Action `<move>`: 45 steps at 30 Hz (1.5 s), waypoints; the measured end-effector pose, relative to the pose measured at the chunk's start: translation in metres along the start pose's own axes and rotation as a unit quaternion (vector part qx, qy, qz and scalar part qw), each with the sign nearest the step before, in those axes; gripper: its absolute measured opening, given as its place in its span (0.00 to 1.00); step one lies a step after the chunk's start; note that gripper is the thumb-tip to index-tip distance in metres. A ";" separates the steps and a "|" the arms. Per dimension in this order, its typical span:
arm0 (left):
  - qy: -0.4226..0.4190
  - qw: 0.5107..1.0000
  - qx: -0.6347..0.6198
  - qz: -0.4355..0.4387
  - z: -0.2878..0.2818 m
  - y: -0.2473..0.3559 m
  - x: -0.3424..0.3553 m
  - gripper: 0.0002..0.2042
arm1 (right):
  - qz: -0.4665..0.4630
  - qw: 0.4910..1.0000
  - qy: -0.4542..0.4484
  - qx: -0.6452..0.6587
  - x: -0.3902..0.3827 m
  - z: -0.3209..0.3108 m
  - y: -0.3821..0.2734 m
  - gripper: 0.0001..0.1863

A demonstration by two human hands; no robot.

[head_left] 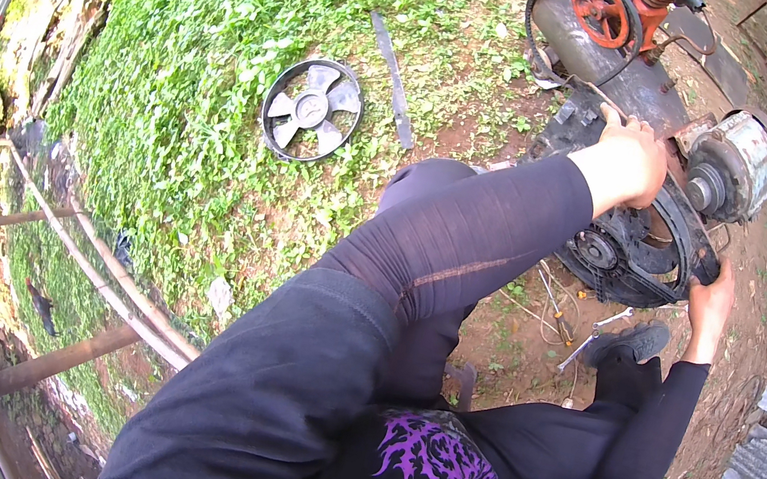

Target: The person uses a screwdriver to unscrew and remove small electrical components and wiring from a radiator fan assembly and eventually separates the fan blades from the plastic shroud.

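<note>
A black plastic fan shroud (678,250), with a round hub and open ring, is tilted up over the dirt in front of me. My left hand (632,159) reaches over its upper part. Those fingers curl round the far side and are partly hidden, with one digit sticking up. At the right edge of the shroud, my right hand (713,300) grips the rim, its thumb side toward the frame. Beside the left hand stands a dirty electric motor (738,169) with a stepped pulley.
Wrenches (595,338) and a screwdriver (564,325) lie on the dirt near my shoe (628,343). A loose fan wheel (312,110) and a flat metal strip (392,81) rest on the grass. A compressor tank (582,24) with a red wheel (599,10) stands at the back.
</note>
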State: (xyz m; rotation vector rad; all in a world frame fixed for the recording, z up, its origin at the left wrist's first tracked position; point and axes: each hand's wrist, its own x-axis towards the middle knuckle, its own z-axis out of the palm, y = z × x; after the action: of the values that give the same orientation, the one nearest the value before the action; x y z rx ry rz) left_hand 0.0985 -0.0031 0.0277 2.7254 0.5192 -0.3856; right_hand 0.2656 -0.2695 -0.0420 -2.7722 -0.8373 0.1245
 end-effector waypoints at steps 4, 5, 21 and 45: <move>0.032 0.990 -0.130 -0.033 -0.062 -0.054 -0.025 0.36 | 0.015 0.999 -0.017 0.031 0.003 0.000 0.016 0.35; 0.150 0.966 -0.213 -0.005 -0.056 -0.089 -0.028 0.35 | 0.014 1.000 -0.008 0.018 0.002 0.003 0.016 0.36; 0.007 0.839 -0.108 -0.533 0.316 -0.449 -0.208 0.39 | 0.064 0.997 0.021 0.041 -0.044 -0.020 0.028 0.36; 0.174 0.920 0.042 -0.349 0.329 -0.480 -0.234 0.13 | 0.198 0.890 -0.122 0.391 -0.106 0.058 -0.007 0.14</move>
State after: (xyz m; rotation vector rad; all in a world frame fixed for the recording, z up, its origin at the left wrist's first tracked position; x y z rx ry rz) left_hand -0.3664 0.2224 -0.3274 2.6066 1.6179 -0.0761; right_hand 0.1652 -0.3106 -0.0953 -2.1133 -0.1628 0.7204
